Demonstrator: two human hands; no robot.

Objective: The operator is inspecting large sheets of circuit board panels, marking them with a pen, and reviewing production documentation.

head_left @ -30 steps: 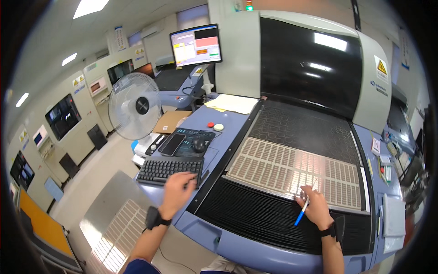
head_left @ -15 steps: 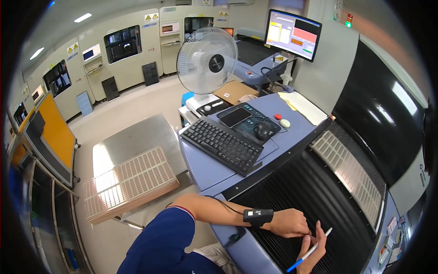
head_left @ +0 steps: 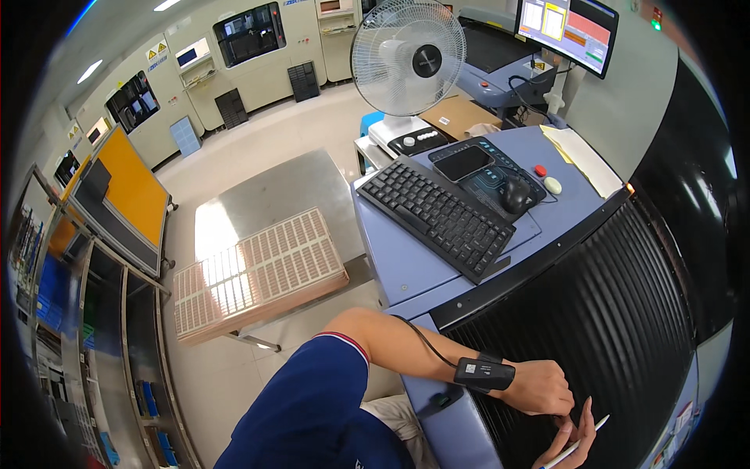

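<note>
My left hand (head_left: 539,388) is curled, with its fingertips turned down and hidden, so whatever they may hold does not show. A black strapped device (head_left: 483,374) with a cable sits on that wrist. Right beside it, at the lower edge, my right hand (head_left: 574,444) holds a slim white pen (head_left: 601,423) slanting across its fingers. The fingers of both hands come close together; whether they touch I cannot tell. Both hands are over the black ribbed cover (head_left: 601,305) of the machine.
A black keyboard (head_left: 437,215), a phone (head_left: 464,163) and a mouse (head_left: 516,194) rest on the blue machine top, near red and white buttons. At left, a stack of copper-coloured patterned panels (head_left: 258,273) lies on a metal table (head_left: 289,187). A fan (head_left: 408,59) stands behind.
My view has shifted, so the scene sits further right and higher. The patterned panel seen inside the machine is out of sight, and ribbed cover shows there. Both hands stay together.
</note>
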